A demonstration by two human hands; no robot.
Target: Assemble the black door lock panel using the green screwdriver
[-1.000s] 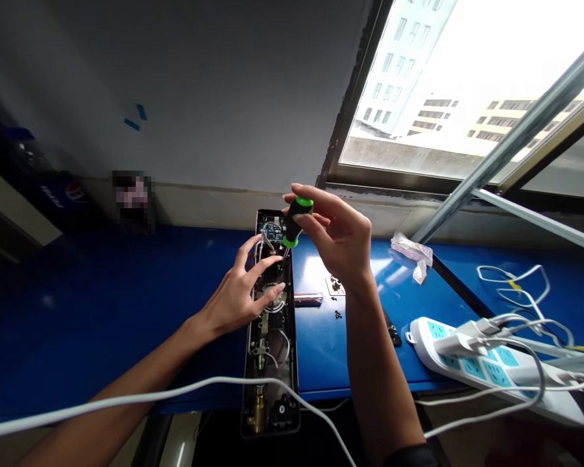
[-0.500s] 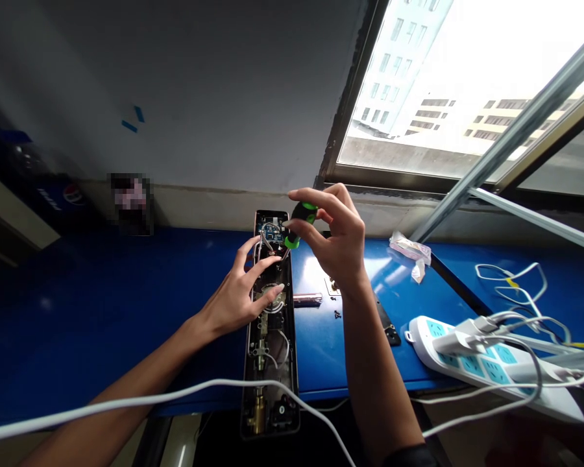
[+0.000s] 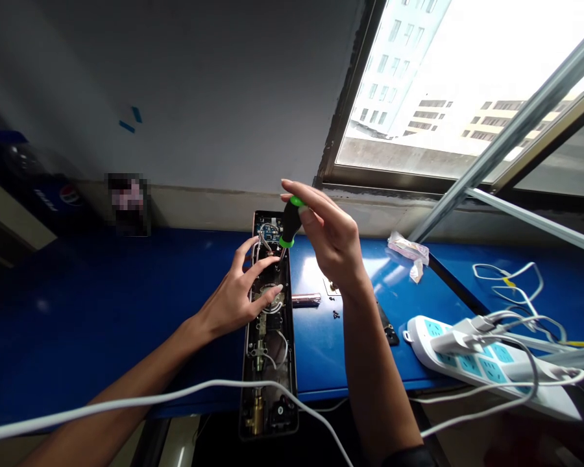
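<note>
On the blue tabletop (image 3: 102, 279): a long black casing (image 3: 283, 324) lies uncovered and lengthwise, its near end jutting past the front edge.
Inside the casing: a blue circuit board (image 3: 271, 231) at the far end, a pale round part (image 3: 272, 299) near the middle, thin wires, and a brass fitting (image 3: 257, 415) at the near end.
Left hand (image 3: 231, 295): fingers spread apart, reaching over the casing's left wall; the index fingertip is just beside the screwdriver's shaft. Whether the fingertips press on the parts below, I cannot tell.
Right hand (image 3: 333, 243): thumb and fingers clamped on the handle of a black-and-green screwdriver (image 3: 291, 222).
Screwdriver: tilted, shaft pointing down into the casing below the circuit board; what its tip meets is too small to make out.
Right of the casing: a shiny metallic tube (image 3: 306, 299) just beside it, then small dark screws (image 3: 336, 314); a flat black piece (image 3: 389, 329) is partly hidden by the right forearm.
Farther right: a crumpled clear wrapper (image 3: 409, 248) and a white power strip (image 3: 494, 371) with plugs in it.
Foreground: a white cable (image 3: 214, 384) crosses in front of the casing's near part.
</note>
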